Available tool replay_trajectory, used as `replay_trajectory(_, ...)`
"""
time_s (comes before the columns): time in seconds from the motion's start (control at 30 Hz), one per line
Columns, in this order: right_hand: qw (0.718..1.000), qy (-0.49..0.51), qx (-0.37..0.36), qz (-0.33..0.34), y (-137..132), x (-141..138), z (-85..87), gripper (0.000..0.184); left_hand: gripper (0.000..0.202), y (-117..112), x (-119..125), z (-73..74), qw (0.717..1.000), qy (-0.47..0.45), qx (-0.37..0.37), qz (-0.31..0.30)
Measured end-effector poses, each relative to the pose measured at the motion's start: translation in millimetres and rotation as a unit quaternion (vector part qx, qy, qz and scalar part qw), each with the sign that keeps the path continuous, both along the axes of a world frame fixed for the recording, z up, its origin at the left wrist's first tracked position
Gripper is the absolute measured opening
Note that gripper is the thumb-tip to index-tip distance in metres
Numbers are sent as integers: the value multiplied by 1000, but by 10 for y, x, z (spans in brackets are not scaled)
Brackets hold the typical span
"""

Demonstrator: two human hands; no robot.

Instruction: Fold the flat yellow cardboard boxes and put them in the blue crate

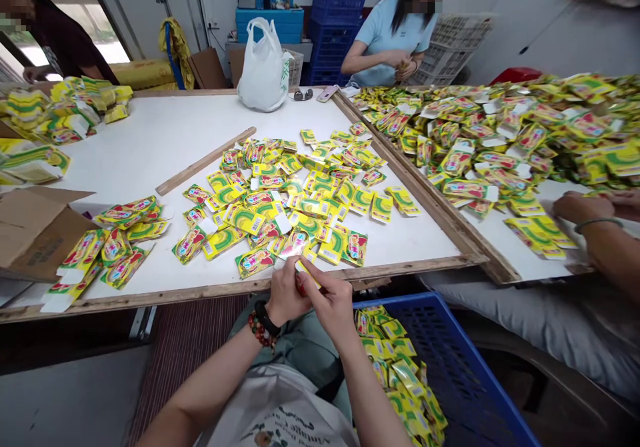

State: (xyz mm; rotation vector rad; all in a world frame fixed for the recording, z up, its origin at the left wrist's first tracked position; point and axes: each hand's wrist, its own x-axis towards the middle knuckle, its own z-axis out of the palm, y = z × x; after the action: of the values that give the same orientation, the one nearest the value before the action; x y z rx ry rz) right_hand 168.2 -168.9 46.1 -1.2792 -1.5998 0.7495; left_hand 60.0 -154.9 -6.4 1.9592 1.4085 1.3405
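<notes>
Close to the table's front edge, my left hand (289, 292) and my right hand (331, 295) meet, their fingers wrapped around one small yellow box (309, 274). Most of that box is hidden by the fingers. A bracelet of beads and a black band circle my left wrist. Just beyond my hands lies a loose spread of small yellow-and-green printed boxes (245, 219), some with white end flaps sticking out. Below the table edge, beside my right forearm, a blue plastic crate (450, 340) holds many more yellow boxes (400, 374).
A brown carton (40, 234) stands at the left with flat boxes beside it. Wooden strips (205, 160) divide the white table (165, 124). A white plastic bag (265, 67) sits at the back. Box piles (500, 127) cover the right side, where another person's hands (595, 210) work.
</notes>
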Motion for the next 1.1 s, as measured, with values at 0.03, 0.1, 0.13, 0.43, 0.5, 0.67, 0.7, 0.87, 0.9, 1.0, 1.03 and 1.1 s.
replay_trajectory(0.03,1000,-6,-11,-13,17,-4,2,32,44,6,9,7,1000,-6,1,4)
replay_trajectory(0.1,1000,-14,-17,-4,38,-1,18,32,41,12,18,22,1000,-12,-1,9)
replay_trajectory(0.13,1000,-20,-8,15,39,6,30,32,38,13,17,26,1000,-14,-3,12)
replay_trajectory(0.43,961,-226,126,101,-29,-35,-15,47,35,-9,-13,-49,999,-26,-47,-8)
replay_trajectory(0.5,955,-254,113,100,-58,-10,-14,47,43,-10,-50,37,997,-19,-54,-48)
replay_trajectory(0.67,972,-231,25,30,-349,659,27,45,77,135,-782,357,984,172,-40,8)
replay_trajectory(0.7,965,-261,-25,-13,-426,865,15,46,74,191,-1038,386,971,197,-58,124)
replay_trajectory(0.87,928,-333,-126,-110,-573,1300,-126,59,59,393,-2033,352,876,311,-253,268)
replay_trajectory(0.9,947,-287,-115,-93,-547,1187,-137,60,57,395,-2057,340,889,298,-231,261)
replay_trajectory(1.0,988,-95,-124,-4,-414,564,-85,54,53,300,-1696,312,949,189,-87,237)
replay_trajectory(1.03,990,-26,-136,29,-361,328,-50,52,53,238,-1467,294,967,144,-48,206)
replay_trajectory(1.1,982,92,-145,82,-253,-72,14,51,61,90,-954,236,989,78,6,128)
